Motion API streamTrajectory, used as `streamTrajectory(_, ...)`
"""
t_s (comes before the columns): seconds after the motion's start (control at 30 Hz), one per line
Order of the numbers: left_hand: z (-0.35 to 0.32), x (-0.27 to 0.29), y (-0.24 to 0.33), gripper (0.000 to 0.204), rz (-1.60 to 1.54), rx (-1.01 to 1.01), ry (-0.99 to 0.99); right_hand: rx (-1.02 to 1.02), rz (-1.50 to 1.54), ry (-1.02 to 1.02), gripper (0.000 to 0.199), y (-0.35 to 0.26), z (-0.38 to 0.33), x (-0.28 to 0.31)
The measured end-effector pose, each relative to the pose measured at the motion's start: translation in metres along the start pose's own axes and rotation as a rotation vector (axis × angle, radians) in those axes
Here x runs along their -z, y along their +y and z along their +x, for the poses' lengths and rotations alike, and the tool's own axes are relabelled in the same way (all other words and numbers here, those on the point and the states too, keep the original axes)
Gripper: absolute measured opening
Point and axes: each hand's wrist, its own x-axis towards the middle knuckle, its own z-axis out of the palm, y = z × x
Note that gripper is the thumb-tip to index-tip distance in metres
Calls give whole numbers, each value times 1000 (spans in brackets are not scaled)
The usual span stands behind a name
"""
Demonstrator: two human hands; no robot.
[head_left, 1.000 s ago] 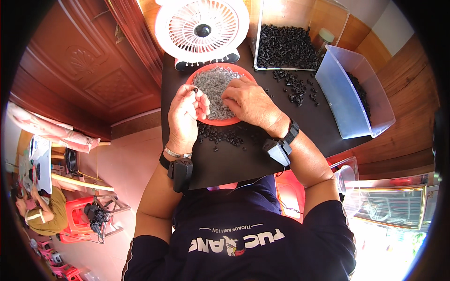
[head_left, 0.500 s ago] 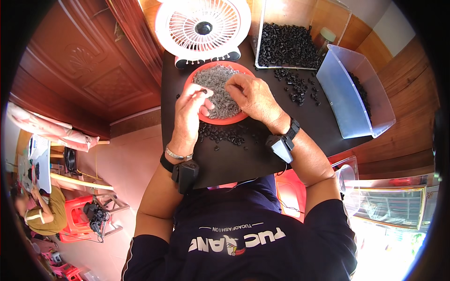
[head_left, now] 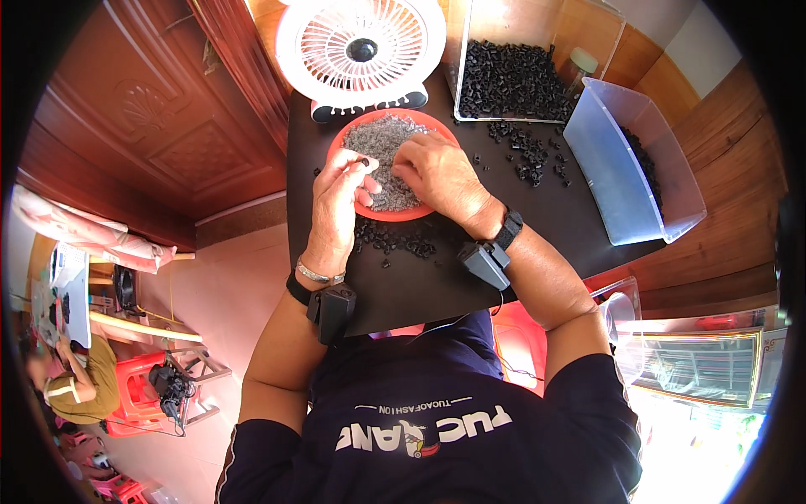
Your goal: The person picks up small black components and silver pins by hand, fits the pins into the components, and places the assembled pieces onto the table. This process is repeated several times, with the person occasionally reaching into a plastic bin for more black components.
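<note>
Black part [head_left: 364,161]: sitting above the left side of the red bowl [head_left: 401,216], pinched in the left hand [head_left: 334,202].
Left grip: holding that part narrowly between thumb and forefinger; a slackening pinch could be dropping it among the clear pieces [head_left: 378,134].
Right hand [head_left: 437,175]: hovering over the bowl's right side, fingers curling close together; the knuckles are hiding the tips, so I cannot tell whether they are holding anything.
Bowl rim: lying beneath the right hand; a heavy wrist pressing there would be risking a tilt and a spill.
Loose black parts [head_left: 407,242]: lying on the table [head_left: 386,298] just in front of the bowl; a sweeping forearm could be scattering them.
Fan [head_left: 362,50]: standing just behind the bowl; whether it is running is unclear, though a draught could be shifting light pieces.
Bluish bin [head_left: 609,168]: its near wall is concealing most of its dark contents.
Clear bin [head_left: 512,121]: running out of view at the top.
</note>
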Motion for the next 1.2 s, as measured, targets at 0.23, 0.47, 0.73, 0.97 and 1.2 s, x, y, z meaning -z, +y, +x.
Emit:
streamTrajectory(0.23, 0, -4, -1, 21, 82, 4, -117, -524, 1064, 9, 13, 7, 0, 1)
streamTrajectory(0.47, -3, -9, 0, 22, 177, -11, -192, -327, 1318, 61, 14, -3, -3, -1)
streamTrajectory(0.73, -4, -10, 4, 16, -51, 2, -208, -320, 1180, 22, 14, -8, -4, 3)
streamTrajectory(0.97, -3, -6, 0, 16, 43, -31, -200, -499, 1059, -138, 24, -8, -1, 8)
streamTrajectory(1.2, -6, -9, 0, 13, 187, -116, -231, -378, 918, -244, 35, -4, -2, 9)
